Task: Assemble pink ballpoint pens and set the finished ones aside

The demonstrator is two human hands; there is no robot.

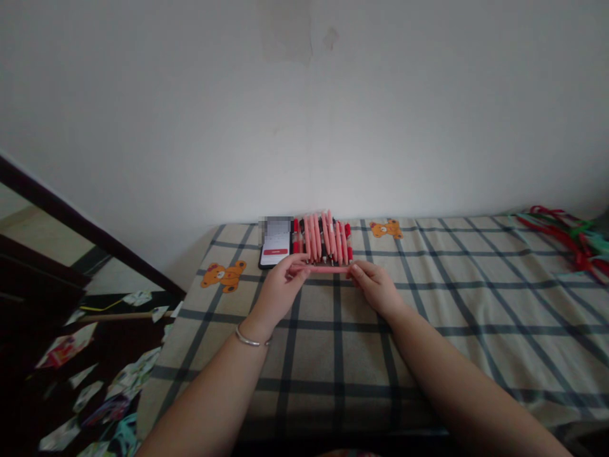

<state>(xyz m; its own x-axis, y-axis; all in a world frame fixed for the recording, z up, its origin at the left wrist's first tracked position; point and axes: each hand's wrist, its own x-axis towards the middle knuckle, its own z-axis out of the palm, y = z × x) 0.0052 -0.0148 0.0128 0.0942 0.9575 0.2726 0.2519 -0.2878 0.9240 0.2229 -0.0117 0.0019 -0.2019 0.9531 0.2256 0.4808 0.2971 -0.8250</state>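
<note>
Pen (pixel 327 269) is held level just before the pile (pixel 322 240), its ends pinched by fingers of left hand (pixel 278 289) and right hand (pixel 375 287), apparently leaving the barrel exposed.

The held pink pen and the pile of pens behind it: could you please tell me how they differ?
The pen lies crosswise; the pile has its pens pointing toward the wall. The pen is pinched at its ends by the left hand and right hand; the pile lies untouched beside the phone. The pen is all pink; the pile mixes pink with red. Both are slim.
</note>
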